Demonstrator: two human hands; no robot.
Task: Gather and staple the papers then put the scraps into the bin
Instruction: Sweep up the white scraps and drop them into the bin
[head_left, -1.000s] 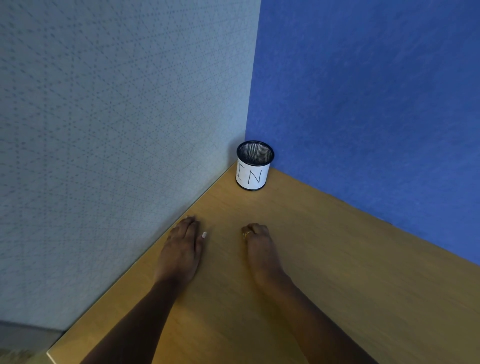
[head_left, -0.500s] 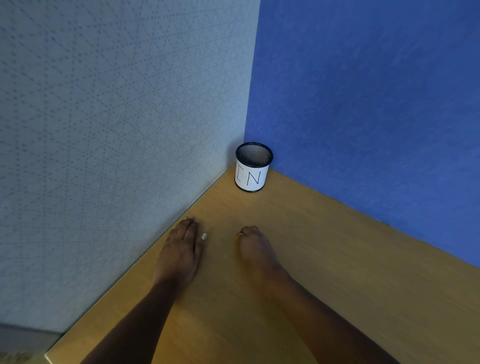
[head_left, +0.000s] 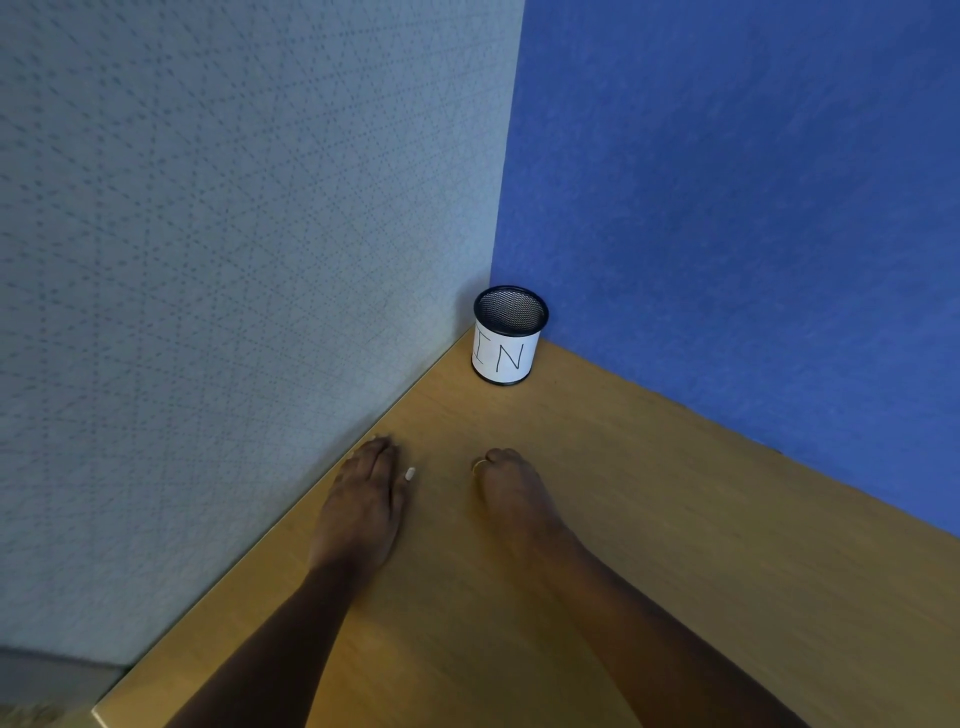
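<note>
Open desk (head_left: 675, 519) lies between you and the mesh bin (head_left: 505, 356), which stands in the corner where a grey partition (head_left: 208, 260) on your left meets a blue partition (head_left: 727, 182) ahead.

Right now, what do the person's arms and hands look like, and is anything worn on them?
Both forearms are bare, with no sleeves in view. The left hand has a pale painted thumbnail. The right hand wears a gold ring. No watch or bracelet shows.

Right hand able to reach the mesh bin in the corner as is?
Likely yes: nothing sits on the desk between the right hand and the mesh bin, whose top is open.
</note>
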